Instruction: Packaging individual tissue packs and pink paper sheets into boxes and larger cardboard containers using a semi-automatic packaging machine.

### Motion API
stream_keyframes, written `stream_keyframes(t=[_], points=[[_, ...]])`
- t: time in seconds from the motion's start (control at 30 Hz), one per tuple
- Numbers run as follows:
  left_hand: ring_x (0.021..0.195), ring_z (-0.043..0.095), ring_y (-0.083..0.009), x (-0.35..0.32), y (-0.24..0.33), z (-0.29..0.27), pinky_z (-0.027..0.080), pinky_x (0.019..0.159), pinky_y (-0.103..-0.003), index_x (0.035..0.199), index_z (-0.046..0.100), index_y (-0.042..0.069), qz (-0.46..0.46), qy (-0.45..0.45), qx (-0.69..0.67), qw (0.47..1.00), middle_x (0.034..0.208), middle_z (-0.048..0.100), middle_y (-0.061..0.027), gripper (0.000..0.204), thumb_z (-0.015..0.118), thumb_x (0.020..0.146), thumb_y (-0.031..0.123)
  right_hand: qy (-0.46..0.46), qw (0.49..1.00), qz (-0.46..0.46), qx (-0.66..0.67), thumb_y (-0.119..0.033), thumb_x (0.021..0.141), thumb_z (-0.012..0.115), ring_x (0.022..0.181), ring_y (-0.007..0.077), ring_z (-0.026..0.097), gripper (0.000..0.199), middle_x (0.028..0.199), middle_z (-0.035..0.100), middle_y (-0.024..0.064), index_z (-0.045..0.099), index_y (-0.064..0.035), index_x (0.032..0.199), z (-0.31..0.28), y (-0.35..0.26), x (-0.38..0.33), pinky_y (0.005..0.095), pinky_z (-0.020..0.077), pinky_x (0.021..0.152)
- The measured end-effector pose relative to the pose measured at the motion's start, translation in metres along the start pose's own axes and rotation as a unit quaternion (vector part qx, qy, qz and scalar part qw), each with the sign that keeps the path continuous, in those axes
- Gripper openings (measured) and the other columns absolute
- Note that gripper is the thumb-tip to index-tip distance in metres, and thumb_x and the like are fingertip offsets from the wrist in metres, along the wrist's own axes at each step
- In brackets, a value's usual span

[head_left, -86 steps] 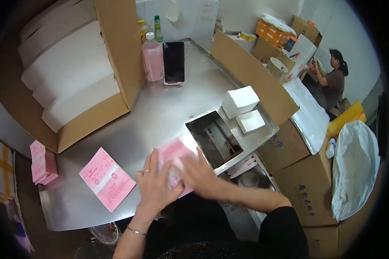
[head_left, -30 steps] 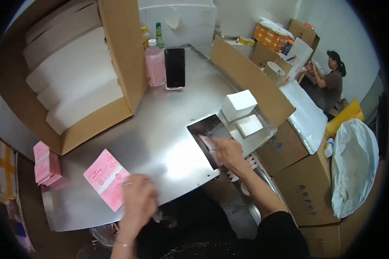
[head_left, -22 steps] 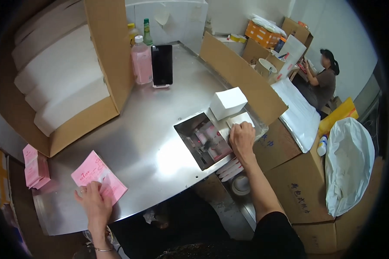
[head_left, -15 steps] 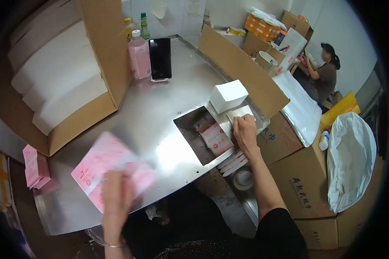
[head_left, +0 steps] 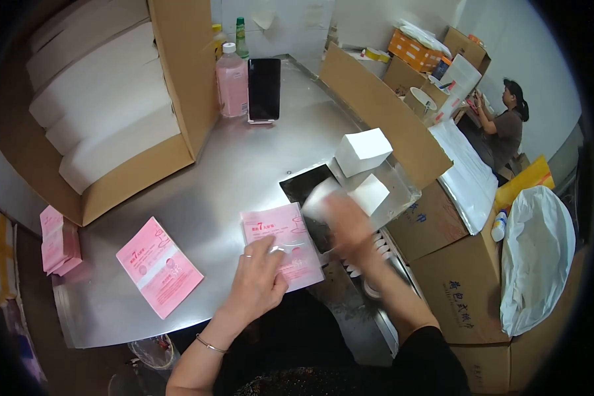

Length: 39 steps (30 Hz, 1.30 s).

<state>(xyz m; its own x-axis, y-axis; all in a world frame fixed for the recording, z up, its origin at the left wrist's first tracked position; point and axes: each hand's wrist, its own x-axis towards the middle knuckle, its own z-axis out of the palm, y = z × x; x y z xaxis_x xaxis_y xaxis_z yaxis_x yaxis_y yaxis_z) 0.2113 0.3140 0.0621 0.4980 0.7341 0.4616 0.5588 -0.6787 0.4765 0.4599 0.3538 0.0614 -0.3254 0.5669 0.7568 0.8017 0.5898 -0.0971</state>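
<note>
My left hand [head_left: 261, 274] is on a pink printed plastic bag [head_left: 297, 261] lying flat near the table's front edge. Its fingers grip the bag's upper film, which looks slightly lifted. My right hand [head_left: 348, 228], smeared by motion, holds a folded white tissue stack [head_left: 322, 200] above the square opening [head_left: 305, 185] in the metal table. Beyond that hand lie a smaller white tissue stack [head_left: 371, 193] and a taller one [head_left: 363, 152]. To the left rests a pile of the same pink bags [head_left: 158, 267].
A large carton [head_left: 171, 155] of white tissue stacks stands at left, near bundled pink packs [head_left: 59, 241]. A phone [head_left: 264, 91] and a pink bottle [head_left: 232, 82] stand at the back. Cartons [head_left: 465, 290] and a white sack [head_left: 538, 257] fill the right; another person [head_left: 508, 125] sits beyond.
My left hand has moved right from the pile with a pink bag and set it beside the opening. My right hand has lifted a white tissue stack and brought it left.
</note>
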Motion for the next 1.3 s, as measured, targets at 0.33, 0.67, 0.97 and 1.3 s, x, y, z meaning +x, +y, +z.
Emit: stream_keyframes(t=[0.33,0.67,0.97,1.3], points=[[0.134,0.037,-0.0461,0.016,-0.003,0.004,0.032,0.099,-0.058,0.135,0.052,0.008,-0.113,0.112,0.158,0.975,0.152,0.034,-0.0239,0.079,0.077,0.065,0.036,-0.269,0.962,-0.038,0.013,-0.009,0.075,0.062,0.093,0.0319,0.062,0.019,0.092,0.063,0.0162,0.064,0.0010,0.091,0.059,-0.089,0.037,0.0656,0.0267,0.109],[0.117,0.048,-0.0405,0.013,0.000,-0.002,0.036,0.090,-0.052,0.123,0.065,0.013,-0.165,0.008,0.214,0.963,0.137,0.051,-0.0200,0.051,0.068,0.079,0.037,-0.134,0.953,0.191,-0.195,-0.013,0.080,0.071,0.085,0.0346,0.056,0.029,0.094,0.059,0.0155,0.065,-0.0025,0.106,-0.021,0.052,-0.039,0.0452,0.0463,0.077],[0.099,0.052,-0.0351,0.009,0.004,-0.014,0.043,0.076,-0.046,0.106,0.063,0.006,-0.094,-0.037,0.239,0.966,0.124,0.057,-0.0148,0.046,0.071,0.082,0.045,0.129,0.938,0.211,-0.244,-0.014,0.080,0.066,0.094,0.0260,0.056,0.023,0.098,0.062,0.0070,0.074,-0.0088,0.101,-0.061,0.084,0.069,0.0409,0.0452,0.079],[0.086,0.050,-0.0313,0.009,-0.005,-0.003,0.041,0.070,-0.041,0.106,0.065,0.004,-0.083,0.057,0.200,0.975,0.112,0.057,-0.0140,0.042,0.073,0.079,0.035,-0.046,0.953,0.185,-0.237,-0.022,0.082,0.066,0.091,0.0272,0.056,0.022,0.088,0.061,0.0087,0.076,-0.0094,0.097,-0.003,0.112,0.066,0.0432,0.0409,0.077]])
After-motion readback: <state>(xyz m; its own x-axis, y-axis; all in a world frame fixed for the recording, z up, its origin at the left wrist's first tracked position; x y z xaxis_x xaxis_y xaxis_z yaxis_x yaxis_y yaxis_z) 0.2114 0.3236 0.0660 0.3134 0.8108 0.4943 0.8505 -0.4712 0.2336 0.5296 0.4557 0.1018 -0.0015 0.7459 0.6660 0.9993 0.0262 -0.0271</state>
